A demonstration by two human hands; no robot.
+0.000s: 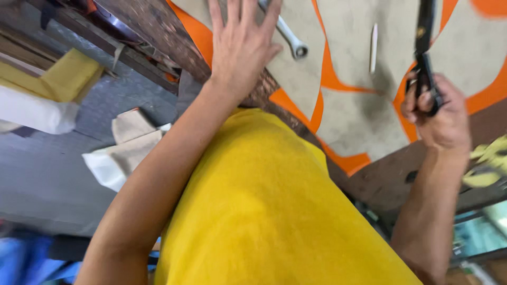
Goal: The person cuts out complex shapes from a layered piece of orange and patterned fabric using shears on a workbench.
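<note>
Wrench [288,36] beside left hand [242,45], right hand [438,113] gripping scissors [424,58], marker [373,47] between

Left hand [240,45]: fingertips cut off by top edge. Wrench [285,31]: upper end hidden under fingers. Scissors [424,53]: blades cut off at top, blurred; handles partly hidden in right hand [435,113]. Yellow scraps [488,163] at right edge: blurred, unidentifiable.

Left hand [242,45] flat on beige fabric [348,105], right hand [438,113] gripping black scissors [424,58], spanner [288,34] nearby
</note>
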